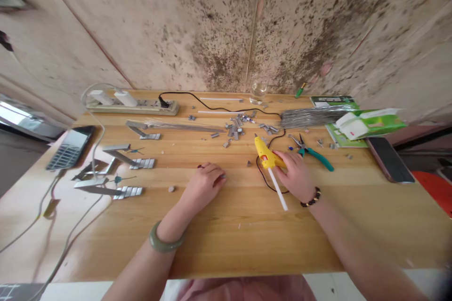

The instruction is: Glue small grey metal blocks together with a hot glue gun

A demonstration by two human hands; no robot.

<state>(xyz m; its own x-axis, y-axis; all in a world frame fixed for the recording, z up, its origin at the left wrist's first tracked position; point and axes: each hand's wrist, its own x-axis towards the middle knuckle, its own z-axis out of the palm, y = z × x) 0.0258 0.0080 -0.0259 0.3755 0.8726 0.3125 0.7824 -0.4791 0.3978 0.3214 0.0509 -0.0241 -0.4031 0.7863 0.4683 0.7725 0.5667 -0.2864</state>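
Note:
My right hand [294,176] is wrapped round the handle of a yellow hot glue gun [265,154]. The gun's nozzle points away toward the back, and a white glue stick [277,188] sticks out of its rear. To the left, my left hand [205,181] rests on the wooden table [219,244] with its fingers curled; what they hold, if anything, is hidden. A small grey piece [171,188] lies beside that hand. Behind the gun is a loose pile of small grey metal-looking pieces [235,129]. Pliers with teal handles [319,157] lie just right of the gun.
Bent grey strip assemblies [130,192] stand at left, near a phone [70,148] and a power strip [141,107]. Along the back are a glass [258,93] and a bundle of thin wires [314,116]. A tissue pack [374,123] and another phone [390,160] lie at right.

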